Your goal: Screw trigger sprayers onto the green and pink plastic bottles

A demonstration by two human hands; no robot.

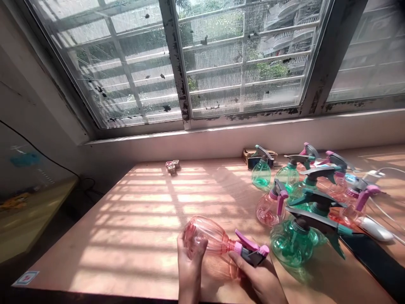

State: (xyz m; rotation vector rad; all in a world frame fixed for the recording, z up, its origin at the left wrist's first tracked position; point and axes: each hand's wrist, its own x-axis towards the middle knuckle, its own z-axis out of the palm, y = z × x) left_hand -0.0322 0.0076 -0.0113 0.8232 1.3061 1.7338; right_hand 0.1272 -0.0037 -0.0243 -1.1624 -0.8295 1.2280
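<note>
Left hand [190, 264] is gripping the body of a pink spray bottle [207, 240], lying sideways just above the worktop [142, 219]. Right hand [261, 280] is closing fingers around its pink-grey trigger head [251, 249]. Green and pink spray bottles [303, 202] are clustering to the right.

Table [142, 219]: pale wooden top, striped with sunlight.
Right half: green and pink spray bottles [292, 245], standing clustered.
Back: small blocks [172, 167] near the wall.
Far right: white mouse [375, 230] beside a dark pad [373, 261].
Near-left corner: sticker [25, 278].
</note>
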